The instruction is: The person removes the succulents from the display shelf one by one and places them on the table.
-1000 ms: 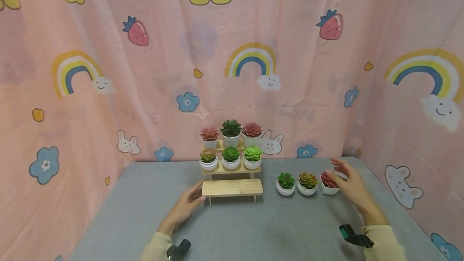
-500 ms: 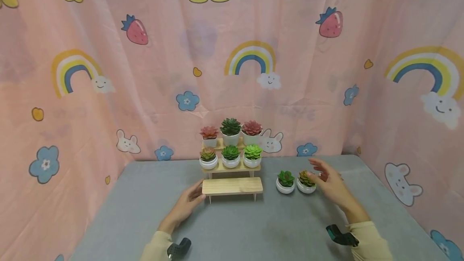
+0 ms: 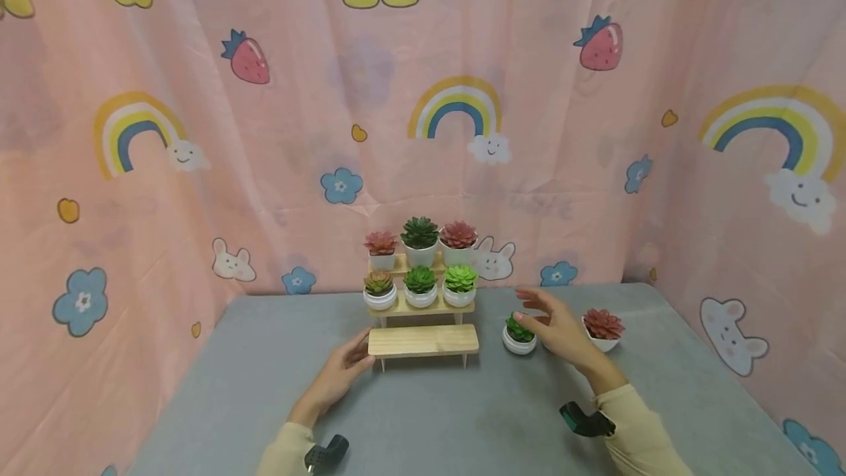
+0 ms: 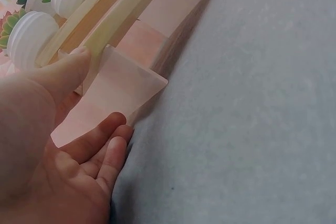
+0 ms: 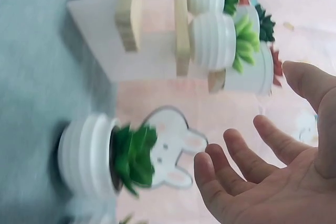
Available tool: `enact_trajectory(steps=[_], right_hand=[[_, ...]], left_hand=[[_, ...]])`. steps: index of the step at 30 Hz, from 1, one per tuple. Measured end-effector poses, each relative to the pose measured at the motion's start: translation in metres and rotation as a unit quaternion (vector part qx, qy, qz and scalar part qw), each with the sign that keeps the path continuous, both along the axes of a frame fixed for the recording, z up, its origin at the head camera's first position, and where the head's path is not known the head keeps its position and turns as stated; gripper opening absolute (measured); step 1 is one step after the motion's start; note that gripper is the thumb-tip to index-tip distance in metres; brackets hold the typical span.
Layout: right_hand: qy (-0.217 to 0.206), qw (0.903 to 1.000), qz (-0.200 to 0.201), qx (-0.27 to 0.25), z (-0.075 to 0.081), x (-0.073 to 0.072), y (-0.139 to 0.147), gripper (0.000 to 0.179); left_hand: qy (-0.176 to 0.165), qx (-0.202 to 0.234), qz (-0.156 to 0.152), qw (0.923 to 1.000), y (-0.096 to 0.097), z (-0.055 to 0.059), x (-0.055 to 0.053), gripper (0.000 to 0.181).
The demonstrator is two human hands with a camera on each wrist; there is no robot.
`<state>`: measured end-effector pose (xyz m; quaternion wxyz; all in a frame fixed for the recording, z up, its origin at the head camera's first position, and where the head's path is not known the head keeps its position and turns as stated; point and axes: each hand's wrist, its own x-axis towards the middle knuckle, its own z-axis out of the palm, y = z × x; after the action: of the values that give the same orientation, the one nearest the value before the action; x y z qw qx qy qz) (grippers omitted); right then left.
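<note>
A tiered plant stand (image 3: 423, 341) with wooden steps and pale side panels stands mid-table. My left hand (image 3: 338, 372) grips the left end of its bare lowest step; in the left wrist view the thumb (image 4: 71, 69) is on the step's edge and the other fingers curl near the side panel (image 4: 118, 80). To the right of the stand, a green succulent (image 3: 519, 335) sits in a ribbed white pot. My right hand (image 3: 562, 333) hovers just right of and above it, fingers spread and holding nothing. A potted red succulent (image 3: 603, 329) is further right; the pot between them is mostly hidden behind my hand.
Three potted succulents fill the top step, including a dark green one (image 3: 420, 241). Three more are on the middle step, among them a bright green one (image 3: 460, 285). A pink patterned cloth (image 3: 277, 167) hangs behind the grey table (image 3: 423, 417).
My right hand has moved left along the row, from the red succulent past the middle pot to the green one, uncovering the red one. The left hand has stayed at the stand.
</note>
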<state>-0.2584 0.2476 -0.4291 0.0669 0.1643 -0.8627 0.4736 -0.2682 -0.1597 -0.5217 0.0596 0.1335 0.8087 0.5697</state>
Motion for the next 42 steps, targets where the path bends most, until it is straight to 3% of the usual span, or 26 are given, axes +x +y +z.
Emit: enact_trajectory(steps=[4, 12, 20, 31, 42], right_hand=[[-0.002, 0.9997, 0.019, -0.014, 0.003, -0.009, -0.018, 0.053], [-0.053, 0.9975, 0.026, -0.038, 0.002, -0.029, -0.053, 0.065], [-0.089, 0.9946, -0.01, -0.053, 0.002, -0.042, -0.078, 0.073], [-0.09, 0.9931, -0.054, -0.054, -0.001, -0.053, -0.09, 0.076], [-0.079, 0.9933, -0.05, -0.067, -0.003, -0.059, -0.087, 0.067]], left_hand=[[0.001, 0.002, 0.0, 1.0, -0.001, -0.002, 0.0, 0.063], [0.002, -0.004, 0.004, 1.0, -0.001, -0.004, 0.001, 0.063], [-0.001, -0.001, 0.0, 1.0, 0.0, -0.001, 0.0, 0.063], [-0.01, 0.003, 0.01, 0.9999, 0.0, -0.003, 0.001, 0.063], [-0.008, 0.005, 0.005, 0.9999, -0.001, -0.004, 0.0, 0.063]])
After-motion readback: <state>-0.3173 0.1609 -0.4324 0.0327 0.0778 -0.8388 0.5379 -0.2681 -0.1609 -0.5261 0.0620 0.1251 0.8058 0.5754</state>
